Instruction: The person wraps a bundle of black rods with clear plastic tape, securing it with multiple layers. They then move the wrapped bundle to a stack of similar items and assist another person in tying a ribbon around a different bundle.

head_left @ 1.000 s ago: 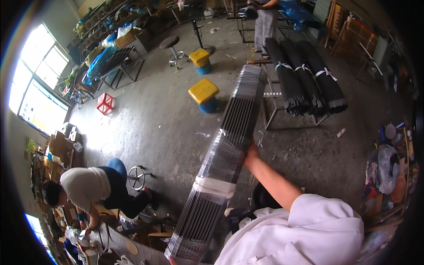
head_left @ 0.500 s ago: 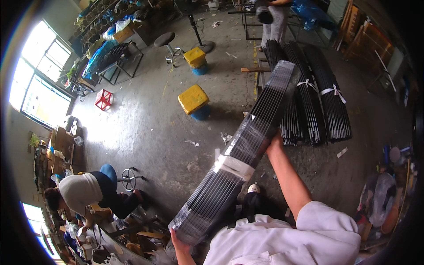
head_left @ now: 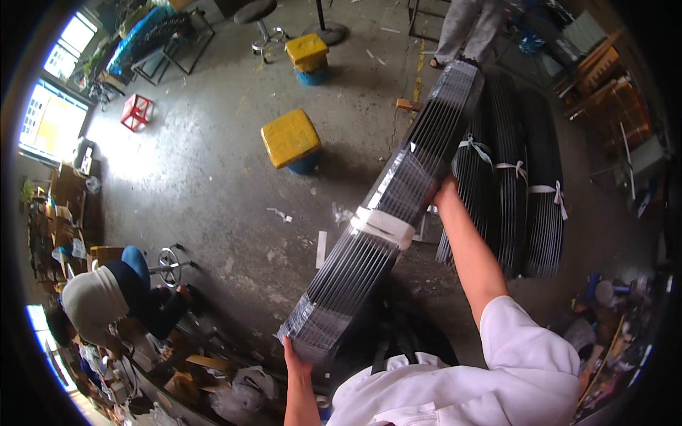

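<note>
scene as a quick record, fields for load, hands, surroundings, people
load: bundle of black rods in clear film, white band around it
left hand: holds the near end
right hand: holds the right side, beyond the band
right of load: three tied dark bundles
floor: two yellow-topped stools, red stool
people: person bent over at left, standing person at top

Stretches the right arm point(head_left: 474, 255) toward the far side, slanting leftward from the shoulder, bare below a white short sleeve point(head_left: 526, 334). Grips with the right hand point(head_left: 446, 193), its fingers largely hidden. Holds the left hand point(head_left: 297, 361) nearer and farther left, closed in a grip too, with the bare left forearm point(head_left: 302, 401) pointing nearly straight away from the near side.
</note>
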Tool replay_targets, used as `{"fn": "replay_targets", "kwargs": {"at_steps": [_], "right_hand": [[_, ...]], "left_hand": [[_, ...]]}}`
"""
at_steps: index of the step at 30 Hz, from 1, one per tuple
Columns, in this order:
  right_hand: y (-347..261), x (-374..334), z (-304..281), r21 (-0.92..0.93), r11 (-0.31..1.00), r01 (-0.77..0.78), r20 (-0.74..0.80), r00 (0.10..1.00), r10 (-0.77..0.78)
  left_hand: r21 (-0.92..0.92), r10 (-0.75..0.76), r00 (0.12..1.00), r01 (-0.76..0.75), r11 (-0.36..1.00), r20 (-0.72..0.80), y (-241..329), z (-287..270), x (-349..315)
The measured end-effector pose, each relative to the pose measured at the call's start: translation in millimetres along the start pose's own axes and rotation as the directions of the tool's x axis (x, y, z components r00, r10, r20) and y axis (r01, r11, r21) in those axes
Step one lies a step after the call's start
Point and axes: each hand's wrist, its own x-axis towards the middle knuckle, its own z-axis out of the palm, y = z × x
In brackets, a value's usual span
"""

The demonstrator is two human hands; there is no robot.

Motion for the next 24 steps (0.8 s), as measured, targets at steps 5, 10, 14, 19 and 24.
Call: {"fn": "replay_targets", "kwargs": {"at_steps": [5,10,14,19,24], "right_hand": [[-22.3,101.1,17.1,-0.112,0.993,-0.029,-0.087,0.996,0.020],[-39.4,176.9,32.3,-0.243,0.966,-0.084,-0.174,0.984,0.042],[-79.5,245.4,-6.1,-0.319,0.948,-0.016,-0.179,0.983,-0.043],[-90.1,243.4,8.6,-0.350,0.937,0.007,-0.221,0.971,-0.090],[-96.5,273.0,-6.3,-0.380,0.925,0.006,-0.225,0.969,-0.098]], "left_hand": [[-0.084,0.083,0.988,-0.094,0.992,-0.127,-51.3,49.2,59.3],[-0.129,0.104,0.974,-0.131,0.983,-0.202,-120.9,100.7,106.5],[-0.142,0.096,0.972,-0.128,0.982,-0.214,-171.1,131.7,150.8],[-0.201,0.057,0.959,-0.116,0.973,-0.276,-200.9,160.2,183.2],[-0.162,0.091,0.961,-0.137,0.977,-0.262,-212.1,171.0,177.3]]}}
